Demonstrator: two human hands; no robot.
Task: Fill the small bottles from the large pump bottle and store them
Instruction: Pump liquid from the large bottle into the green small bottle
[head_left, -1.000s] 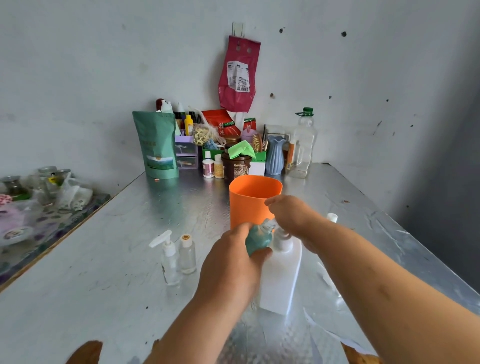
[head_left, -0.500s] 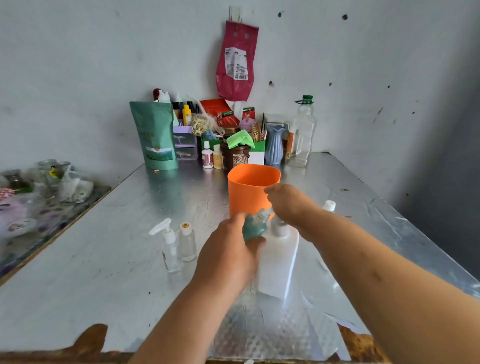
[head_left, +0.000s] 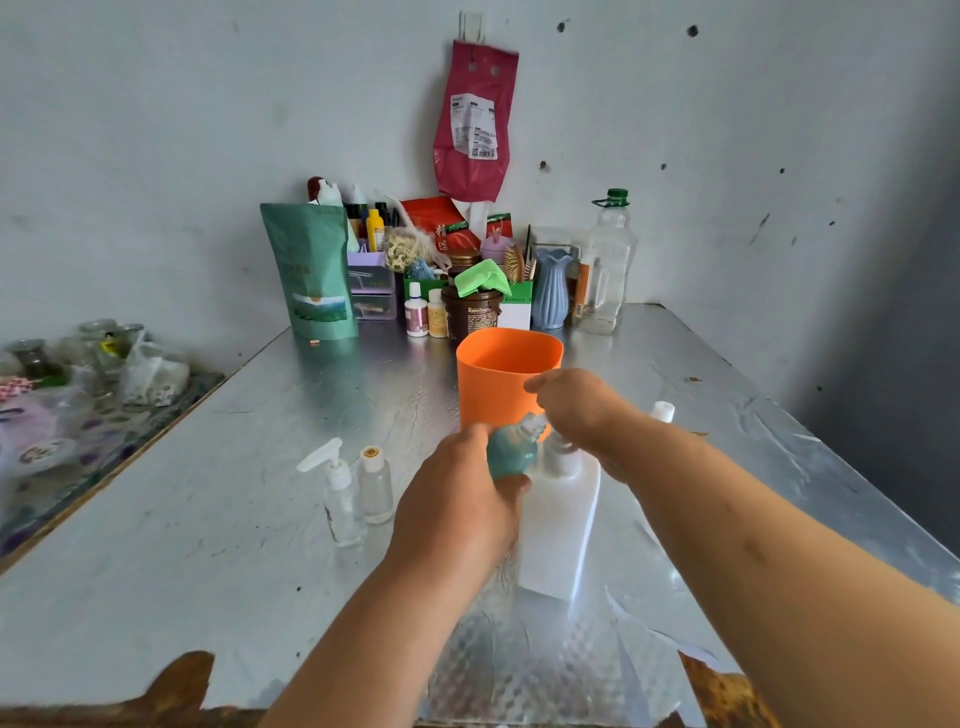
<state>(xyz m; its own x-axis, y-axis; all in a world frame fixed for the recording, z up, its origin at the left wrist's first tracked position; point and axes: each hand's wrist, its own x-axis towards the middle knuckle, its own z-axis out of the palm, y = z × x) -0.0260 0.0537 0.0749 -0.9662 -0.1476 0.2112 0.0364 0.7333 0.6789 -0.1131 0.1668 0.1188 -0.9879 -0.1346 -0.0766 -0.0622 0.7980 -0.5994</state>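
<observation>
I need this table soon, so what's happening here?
The person's left hand holds a small teal bottle tilted, neck up against the top of the large white pump bottle, while the right hand sits over the pump head. Two small clear bottles stand left of them, not yet in the orange container.

On the table (head_left: 208, 519), the pump bottle (head_left: 558, 530) stands before a cup (head_left: 498, 384), the left hand (head_left: 457, 514) holding a small bottle (head_left: 511, 452) tilted at its top under the right hand (head_left: 576, 410), a sprayer (head_left: 340, 499) and a capped bottle (head_left: 375, 488) side by side to the left, clutter (head_left: 467, 280) along the wall behind.
</observation>
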